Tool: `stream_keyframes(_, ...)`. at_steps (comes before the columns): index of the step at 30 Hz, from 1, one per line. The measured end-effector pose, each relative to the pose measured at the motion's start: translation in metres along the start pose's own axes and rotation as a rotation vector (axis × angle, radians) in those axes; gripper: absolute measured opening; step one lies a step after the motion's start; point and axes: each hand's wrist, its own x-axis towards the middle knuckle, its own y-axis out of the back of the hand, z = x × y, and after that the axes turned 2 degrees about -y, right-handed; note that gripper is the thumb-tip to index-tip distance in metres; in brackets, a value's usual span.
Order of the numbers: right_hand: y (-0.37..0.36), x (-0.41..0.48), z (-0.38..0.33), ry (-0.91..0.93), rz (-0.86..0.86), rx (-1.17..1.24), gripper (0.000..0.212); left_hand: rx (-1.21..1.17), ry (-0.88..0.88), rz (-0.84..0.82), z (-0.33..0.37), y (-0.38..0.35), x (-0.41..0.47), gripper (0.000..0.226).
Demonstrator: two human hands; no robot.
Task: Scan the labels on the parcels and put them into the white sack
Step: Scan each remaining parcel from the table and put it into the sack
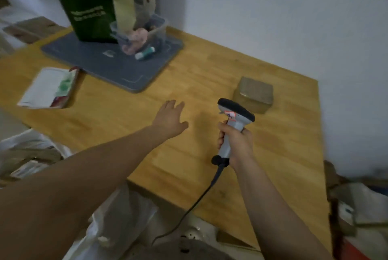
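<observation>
left hand (171, 120) is open, fingers straight and spread, palm down over the bare wooden table (273, 154); can't tell if it touches the top. it holds nothing. right hand (235, 140) grips the handle of a grey barcode scanner (233, 121), fingers wrapped round it, the scanner upright with its dark-topped head up. black cable (199, 198) runs from the handle base down off the near table edge. brown taped parcel (254, 94) sits on the table just beyond the scanner head, well right of the left hand, neither hand touching it. white sack (123, 209) is low at the table's near-left edge, partly under the left arm, contents blurred. far left on the table is a white flat packet (50, 87). behind it a grey mat (117, 66) carries a tall dark green bag (88, 7) and a clear plastic tub (147, 32).
</observation>
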Motion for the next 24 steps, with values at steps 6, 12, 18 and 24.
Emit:
stream_keyframes(6,0.083,0.036,-0.025,-0.046,0.187,0.202,0.009,0.098,-0.330,-0.154,0.135,-0.029,0.076,0.075)
stream_keyframes(12,0.145,0.077,-0.023,-0.094,0.218,0.307,0.011,0.314,-0.403,-0.227,0.226,-0.056,0.158,0.084)
stream_keyframes(18,0.169,0.109,-0.013,-0.151,0.204,0.333,0.011,0.461,-0.401,-0.303,0.242,-0.081,0.207,0.109)
stream_keyframes(24,0.176,0.123,-0.007,-0.200,0.215,0.352,0.013,0.569,-0.505,-0.254,0.217,-0.087,0.195,0.108)
